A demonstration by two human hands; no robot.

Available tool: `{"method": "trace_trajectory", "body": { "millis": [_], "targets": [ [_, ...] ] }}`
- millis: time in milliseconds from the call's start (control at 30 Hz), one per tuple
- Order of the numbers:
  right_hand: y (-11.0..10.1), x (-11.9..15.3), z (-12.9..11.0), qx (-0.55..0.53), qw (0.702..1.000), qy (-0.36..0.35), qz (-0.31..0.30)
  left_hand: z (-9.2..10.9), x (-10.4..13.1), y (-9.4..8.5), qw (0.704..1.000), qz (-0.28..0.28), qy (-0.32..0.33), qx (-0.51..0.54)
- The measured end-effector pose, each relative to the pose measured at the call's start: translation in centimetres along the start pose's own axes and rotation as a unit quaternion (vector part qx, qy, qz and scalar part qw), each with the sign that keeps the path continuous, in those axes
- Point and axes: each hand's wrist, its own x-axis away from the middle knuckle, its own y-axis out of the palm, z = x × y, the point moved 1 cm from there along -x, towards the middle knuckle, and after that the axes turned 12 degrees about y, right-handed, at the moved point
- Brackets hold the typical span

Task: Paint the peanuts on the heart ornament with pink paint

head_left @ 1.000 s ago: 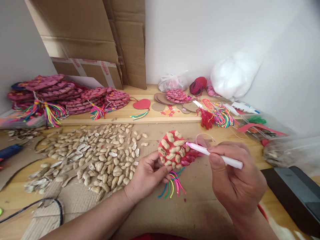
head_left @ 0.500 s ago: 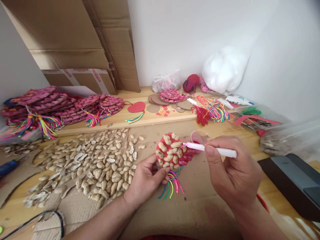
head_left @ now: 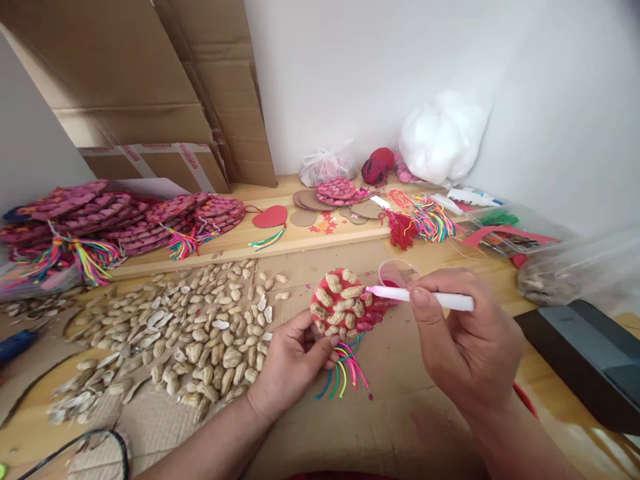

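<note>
My left hand (head_left: 295, 363) grips the lower left edge of a red disc (head_left: 339, 305) covered with peanut shells. Those on its left are plain tan; those on its right are coloured pink. A tassel of bright cords (head_left: 345, 370) hangs below the disc. My right hand (head_left: 463, 333) is closed round a white brush pen (head_left: 425, 297), whose pink tip is at the upper right shells, touching or very close. Behind the pen stands a clear cup (head_left: 399, 273) with pink liquid, partly hidden.
Peanut shells (head_left: 200, 340) spread over cardboard at left. Pink decorated pieces (head_left: 75, 220) are stacked at back left. A red heart (head_left: 270, 217), coloured tassels (head_left: 433, 220) and a white stuffing bag (head_left: 443, 140) lie along the back. A dark box (head_left: 585, 363) is at right.
The background has shifted slightly left in view. Both hands keep their hold, and the pen tip stays at nearly the same spot on the disc.
</note>
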Motion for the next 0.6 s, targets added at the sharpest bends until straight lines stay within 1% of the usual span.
{"method": "trace_trajectory", "body": {
  "millis": [100, 233, 367, 533, 600],
  "targets": [
    [-0.11, 0.04, 0.05, 0.005, 1.000, 0.004, 0.016, -0.01, 0.03, 0.01, 1.000, 0.003, 0.001, 0.003],
    [-0.07, 0.07, 0.24, 0.008, 1.000, 0.017, 0.002, 0.04, 0.00, 0.01, 1.000, 0.006, -0.004, 0.005],
    [-0.09, 0.04, 0.31, 0.013, 1.000, 0.004, 0.019, 0.05, -0.05, -0.03, 1.000, 0.006, -0.003, 0.007],
    [-0.04, -0.03, 0.32, -0.002, 1.000, 0.010, -0.005, 0.09, -0.05, 0.06, 1.000, 0.009, -0.008, 0.016],
    [-0.07, -0.07, 0.29, 0.014, 1.000, 0.001, 0.006, 0.13, -0.03, 0.09, 1.000, 0.009, -0.006, 0.017]
  ]
}}
